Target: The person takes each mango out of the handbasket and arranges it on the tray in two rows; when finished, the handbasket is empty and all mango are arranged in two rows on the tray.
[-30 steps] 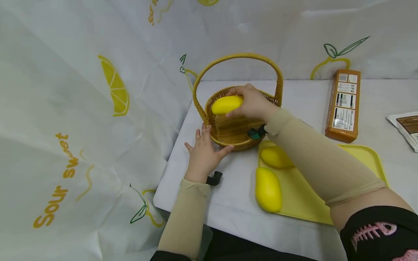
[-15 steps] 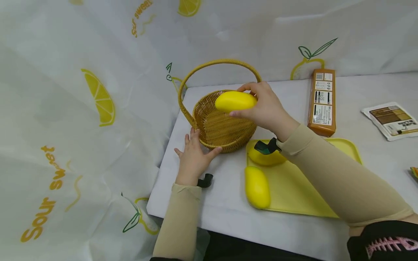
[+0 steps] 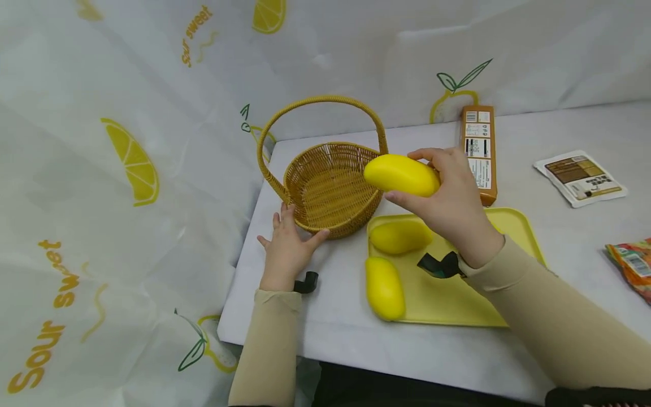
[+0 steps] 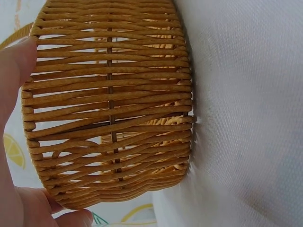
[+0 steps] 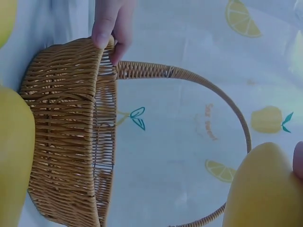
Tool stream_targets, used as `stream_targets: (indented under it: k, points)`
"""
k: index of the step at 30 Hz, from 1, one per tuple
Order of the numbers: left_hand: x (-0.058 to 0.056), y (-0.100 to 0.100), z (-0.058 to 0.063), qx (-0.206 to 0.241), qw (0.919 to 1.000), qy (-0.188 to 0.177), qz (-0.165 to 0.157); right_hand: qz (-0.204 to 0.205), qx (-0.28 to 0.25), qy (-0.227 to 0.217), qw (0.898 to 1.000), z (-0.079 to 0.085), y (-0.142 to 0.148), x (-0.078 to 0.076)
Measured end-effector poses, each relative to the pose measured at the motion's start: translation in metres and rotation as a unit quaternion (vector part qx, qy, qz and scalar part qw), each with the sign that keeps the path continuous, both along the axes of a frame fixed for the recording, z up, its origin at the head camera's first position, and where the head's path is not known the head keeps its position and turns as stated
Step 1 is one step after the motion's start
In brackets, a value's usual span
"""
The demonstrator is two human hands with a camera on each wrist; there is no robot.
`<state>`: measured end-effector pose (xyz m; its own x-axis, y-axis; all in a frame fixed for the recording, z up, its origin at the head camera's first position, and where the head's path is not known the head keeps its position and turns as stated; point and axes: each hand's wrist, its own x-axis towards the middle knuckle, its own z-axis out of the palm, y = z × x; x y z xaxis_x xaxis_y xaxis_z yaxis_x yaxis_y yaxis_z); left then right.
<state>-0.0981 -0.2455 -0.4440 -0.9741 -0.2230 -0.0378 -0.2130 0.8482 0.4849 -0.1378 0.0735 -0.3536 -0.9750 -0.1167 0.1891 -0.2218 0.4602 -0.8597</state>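
In the head view, my right hand [image 3: 460, 206] holds a yellow mango [image 3: 402, 174] in the air, between thumb and fingers, above the tray's back edge and right of the basket. My left hand [image 3: 287, 249] holds the near left rim of the woven wicker basket [image 3: 335, 195], its thumb and fingers spread along it. The left wrist view shows the basket's side [image 4: 113, 94] close up, standing on the white cloth. Two more mangoes, one at the back [image 3: 400, 236] and one at the front [image 3: 385, 289], lie at the left end of the yellow tray [image 3: 452, 308].
Behind the right hand stands a brown labelled box [image 3: 478, 152]. Farther right lie a flat white-and-brown packet [image 3: 581, 178] and an orange packet [image 3: 633, 265]. The basket's tall arched handle [image 3: 325, 99] rises near the lemon-printed backdrop [image 3: 356, 51].
My right hand has carried the mango from over the basket to the right, above the tray's back edge. My left hand stays at the basket rim. The head view has turned right.
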Motion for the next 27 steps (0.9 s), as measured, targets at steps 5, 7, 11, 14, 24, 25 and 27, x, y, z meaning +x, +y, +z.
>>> stream_targets:
  k: [5,7,11,14,24,25,27]
  points:
    - [-0.002,0.0,-0.003,-0.002,1.0,0.003,0.001,-0.034,0.005,0.0,0.999,-0.012,0.028,0.018]
    - [-0.002,0.001,-0.003,-0.003,1.0,0.002,0.002,-0.045,0.015,-0.003,0.999,-0.019,0.04,0.025]
    - [-0.001,0.002,-0.002,-0.008,1.0,-0.004,0.0,-0.071,0.038,-0.021,0.997,-0.034,0.067,0.042]
    - [0.0,0.003,-0.001,-0.01,0.9999,-0.006,-0.003,-0.087,0.065,-0.037,0.993,-0.047,0.083,0.057]
    - [-0.001,0.0,-0.002,-0.018,0.9998,-0.007,-0.008,-0.095,0.162,-0.1,0.977,-0.079,0.111,0.097]
    - [-0.002,0.0,-0.002,-0.017,0.9998,-0.006,-0.01,-0.096,0.167,-0.103,0.976,-0.081,0.112,0.1]
    - [-0.003,0.001,-0.002,-0.014,0.9998,-0.005,-0.012,-0.099,0.175,-0.104,0.974,-0.086,0.112,0.105]
